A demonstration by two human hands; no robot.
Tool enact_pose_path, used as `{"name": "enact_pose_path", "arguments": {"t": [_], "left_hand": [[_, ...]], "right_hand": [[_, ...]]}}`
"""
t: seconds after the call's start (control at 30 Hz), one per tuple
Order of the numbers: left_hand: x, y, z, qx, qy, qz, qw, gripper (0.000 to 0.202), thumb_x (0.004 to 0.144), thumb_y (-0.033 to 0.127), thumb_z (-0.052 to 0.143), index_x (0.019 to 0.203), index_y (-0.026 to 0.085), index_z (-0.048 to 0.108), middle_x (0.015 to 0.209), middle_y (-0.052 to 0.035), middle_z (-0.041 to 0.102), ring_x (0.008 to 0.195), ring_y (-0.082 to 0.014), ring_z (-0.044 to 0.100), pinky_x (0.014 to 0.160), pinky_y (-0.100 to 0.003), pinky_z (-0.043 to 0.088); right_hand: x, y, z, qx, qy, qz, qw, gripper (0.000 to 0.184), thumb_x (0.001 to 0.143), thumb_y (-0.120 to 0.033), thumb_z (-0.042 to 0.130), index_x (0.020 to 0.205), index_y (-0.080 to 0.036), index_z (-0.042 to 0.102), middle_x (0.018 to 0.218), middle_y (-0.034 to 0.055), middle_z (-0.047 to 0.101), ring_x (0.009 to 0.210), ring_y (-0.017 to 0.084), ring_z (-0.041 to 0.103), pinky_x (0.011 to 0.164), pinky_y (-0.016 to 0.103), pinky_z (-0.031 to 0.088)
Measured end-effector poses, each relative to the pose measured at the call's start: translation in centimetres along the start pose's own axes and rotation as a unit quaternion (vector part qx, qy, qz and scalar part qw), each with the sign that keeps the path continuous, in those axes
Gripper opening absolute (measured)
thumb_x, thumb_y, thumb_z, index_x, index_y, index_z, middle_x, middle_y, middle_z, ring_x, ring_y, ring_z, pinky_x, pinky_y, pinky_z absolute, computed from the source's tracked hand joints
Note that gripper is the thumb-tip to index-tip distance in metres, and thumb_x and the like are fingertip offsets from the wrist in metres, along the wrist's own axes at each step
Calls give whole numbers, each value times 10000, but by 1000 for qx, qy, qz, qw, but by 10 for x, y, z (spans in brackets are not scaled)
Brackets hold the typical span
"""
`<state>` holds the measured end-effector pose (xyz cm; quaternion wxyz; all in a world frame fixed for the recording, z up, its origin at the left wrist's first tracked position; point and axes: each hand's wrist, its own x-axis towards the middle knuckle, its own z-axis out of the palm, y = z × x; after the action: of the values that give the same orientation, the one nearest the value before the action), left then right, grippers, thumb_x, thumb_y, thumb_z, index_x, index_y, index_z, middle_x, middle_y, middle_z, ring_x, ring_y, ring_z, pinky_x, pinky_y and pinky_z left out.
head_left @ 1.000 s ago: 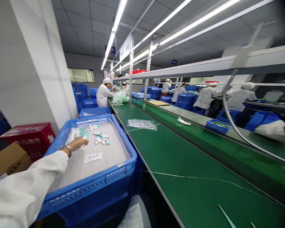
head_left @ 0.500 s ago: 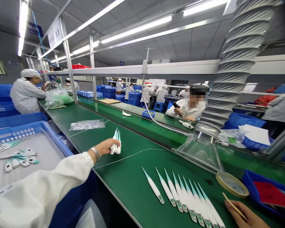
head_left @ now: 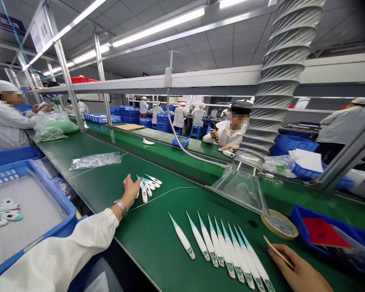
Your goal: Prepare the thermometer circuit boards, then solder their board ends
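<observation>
At your left fingertips: your left hand (head_left: 130,190) lies palm down on the green workbench (head_left: 170,227), fingers close together and pinching nothing, just against a loose bunch of digital thermometers (head_left: 148,187). Their splayed tips suggest they were set down apart to avoid tangling.

At your right fingertips: your right hand (head_left: 298,268) pinches a thin wooden stick (head_left: 278,252) between thumb and fingers, penlike, probably for fine control.

Just beyond your right hand: a row of white thermometers (head_left: 223,251) lies side by side, teal tips far, metal ends near, probably ordered so each is easy to reach.

Right of the row: a round dish (head_left: 279,224) sits near a clear plastic hood (head_left: 240,190), whose position suggests drawing air from this spot.

Along your left arm: a metal wristwatch (head_left: 121,207) sits above your white sleeve (head_left: 57,259).

Far left: a blue crate (head_left: 69,215) holds more thermometers (head_left: 4,211), kept apart from the bench.

Far side: a co-worker (head_left: 228,136) holds a phone (head_left: 213,130).
</observation>
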<state>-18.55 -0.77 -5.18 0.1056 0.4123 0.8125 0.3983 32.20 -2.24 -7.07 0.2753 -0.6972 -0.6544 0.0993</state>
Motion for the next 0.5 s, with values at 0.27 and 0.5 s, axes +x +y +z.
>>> {"name": "enact_pose_path", "arguments": {"t": [0.27, 0.5], "left_hand": [[-35, -8, -43, 159, -153, 340, 914, 291, 794, 129, 443, 967, 228, 655, 1165, -64, 556, 1187, -254, 406, 1062, -403, 274], [-19, 7, -34, 236, -233, 440, 834, 299, 775, 66, 423, 908, 193, 658, 1023, -75, 634, 1065, -242, 515, 1095, -427, 188]], "right_hand": [[3, 13, 7, 66, -79, -2, 995, 347, 632, -609, 534, 785, -332, 678, 737, 20, 709, 580, 267, 658, 484, 322, 498], [-13, -17, -10, 46, -94, 75, 992, 433, 602, -636, 491, 817, -300, 660, 768, 10, 711, 632, 241, 669, 481, 282, 507]]}}
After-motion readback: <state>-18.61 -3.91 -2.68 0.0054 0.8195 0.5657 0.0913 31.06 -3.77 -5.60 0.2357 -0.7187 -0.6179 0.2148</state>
